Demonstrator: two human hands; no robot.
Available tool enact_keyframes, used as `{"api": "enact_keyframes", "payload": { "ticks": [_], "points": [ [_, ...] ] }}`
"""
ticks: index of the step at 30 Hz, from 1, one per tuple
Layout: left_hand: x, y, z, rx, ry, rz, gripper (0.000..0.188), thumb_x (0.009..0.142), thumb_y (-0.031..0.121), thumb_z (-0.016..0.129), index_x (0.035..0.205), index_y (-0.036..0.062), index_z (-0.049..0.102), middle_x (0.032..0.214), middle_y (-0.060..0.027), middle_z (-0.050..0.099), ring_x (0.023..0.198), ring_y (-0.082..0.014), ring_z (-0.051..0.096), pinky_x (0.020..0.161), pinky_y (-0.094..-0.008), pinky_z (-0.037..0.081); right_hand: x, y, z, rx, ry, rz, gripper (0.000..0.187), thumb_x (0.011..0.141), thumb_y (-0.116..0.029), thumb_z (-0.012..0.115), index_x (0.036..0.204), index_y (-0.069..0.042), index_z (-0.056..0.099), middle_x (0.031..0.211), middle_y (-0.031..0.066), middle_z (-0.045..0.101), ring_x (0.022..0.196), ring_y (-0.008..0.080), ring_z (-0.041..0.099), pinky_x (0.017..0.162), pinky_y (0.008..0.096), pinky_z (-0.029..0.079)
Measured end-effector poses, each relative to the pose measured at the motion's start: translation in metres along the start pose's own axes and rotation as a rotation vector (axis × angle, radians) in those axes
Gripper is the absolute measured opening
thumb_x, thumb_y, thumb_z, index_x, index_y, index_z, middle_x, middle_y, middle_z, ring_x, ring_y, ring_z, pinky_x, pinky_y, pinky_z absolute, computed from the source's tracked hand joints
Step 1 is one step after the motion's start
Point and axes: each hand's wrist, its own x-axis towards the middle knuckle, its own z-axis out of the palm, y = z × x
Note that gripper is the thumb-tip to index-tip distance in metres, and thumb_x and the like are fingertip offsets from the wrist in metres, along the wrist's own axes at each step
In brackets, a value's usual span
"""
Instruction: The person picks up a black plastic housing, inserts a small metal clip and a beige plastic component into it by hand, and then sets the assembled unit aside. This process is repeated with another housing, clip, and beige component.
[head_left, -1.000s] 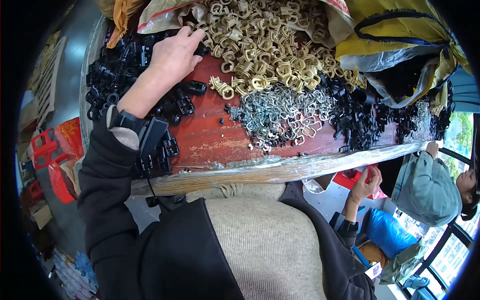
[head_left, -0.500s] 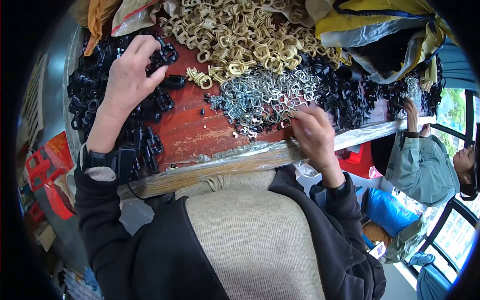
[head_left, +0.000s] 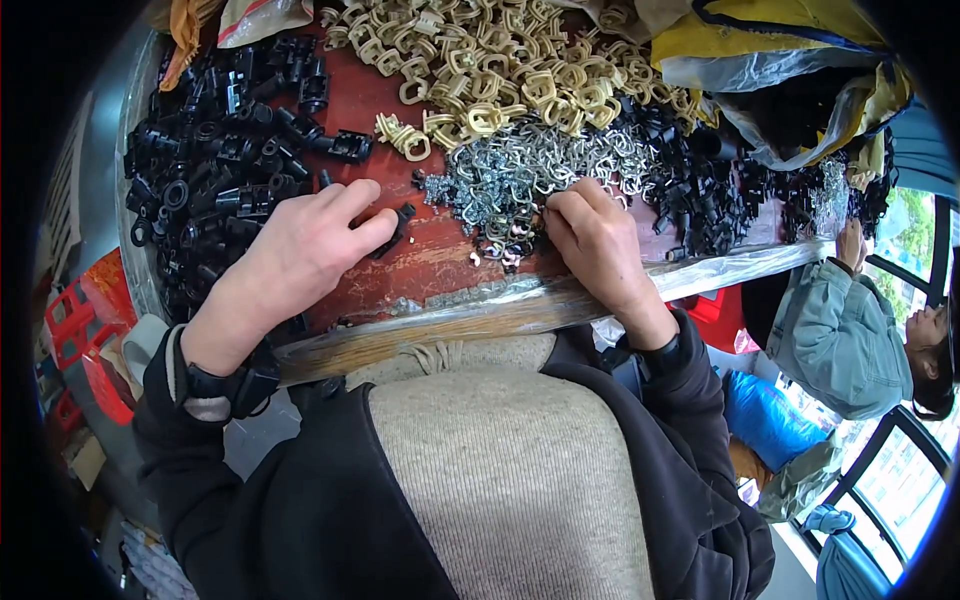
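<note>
My left hand point(head_left: 305, 240) is closed round a black plastic part point(head_left: 403, 222), low over the bare red tabletop. Only one end of that part shows past the fingers. My right hand point(head_left: 598, 245) has its fingers pinched together at the near edge of a pile of small silvery metal hooks point(head_left: 560, 155). Whatever lies between those fingertips is hidden. Left of my left hand spreads a heap of black plastic housings and rings point(head_left: 235, 150). Tiny pink and white pieces point(head_left: 513, 252) lie between my hands, by the bluish metal bits.
Beige plastic loops point(head_left: 490, 65) form a large heap at the back. Small black parts point(head_left: 700, 200) and an open yellow sack point(head_left: 780, 50) are at the right. A plastic-wrapped table edge point(head_left: 460, 325) runs before me. Another person point(head_left: 850, 325) works at the far right.
My left hand came from the black heap, right and nearer to me, carrying a black part. My right hand moved slightly left along the metal pile.
</note>
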Motion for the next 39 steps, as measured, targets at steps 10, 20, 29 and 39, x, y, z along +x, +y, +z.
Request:
{"api": "enact_keyframes", "payload": {
  "ticks": [10,20,29,39],
  "points": [
    [0.004,0.021,0.001,-0.024,-0.059,-0.059,0.036,0.057,0.016,0.064,0.089,0.0034,0.053,0.086,-0.0075,0.046,0.075,-0.0213,0.047,0.062,-0.0323,0.042,0.003,-0.006,-0.004,-0.095,-0.112,0.056,0.01,0.071,-0.004,0.054,0.08,-0.003,0.049,0.07,0.0131,0.044,0.063,0.0316,0.049,0.055,0.0378,0.04],
    [0.012,0.038,0.015,-0.033,0.108,-0.11,0.033,0.057,0.015,0.067,0.084,-0.0003,0.055,0.095,-0.0097,0.05,0.09,-0.0253,0.048,0.073,-0.0352,0.041,-0.001,-0.005,-0.014,0.194,-0.075,0.139,0.011,0.077,-0.005,0.051,0.085,-0.001,0.046,0.076,0.01,0.046,0.061,0.0242,0.048,0.057,0.033,0.043],
    [0.053,0.041,0.016,-0.441,0.383,-0.017,0.026,0.064,0.004,0.064,0.087,-0.0011,0.056,0.08,-0.0099,0.054,0.07,-0.0241,0.054,0.061,-0.0306,0.045,-0.004,-0.011,-0.01,1.267,-0.251,0.557,0.013,0.083,-0.013,0.051,0.087,-0.001,0.048,0.076,-0.0005,0.049,0.067,0.007,0.047,0.068,0.0251,0.048],
    [0.075,0.046,0.024,-0.893,0.257,-0.232,0.01,0.074,0.006,0.059,0.081,-0.0012,0.057,0.067,-0.0056,0.055,0.057,-0.0111,0.053,0.052,-0.0219,0.042,-0.002,-0.013,-0.005,1.604,-0.292,0.684,0.016,0.082,-0.013,0.053,0.092,-0.001,0.05,0.081,0.0021,0.052,0.064,0.0082,0.051,0.066,0.0256,0.048]
  ]
}}
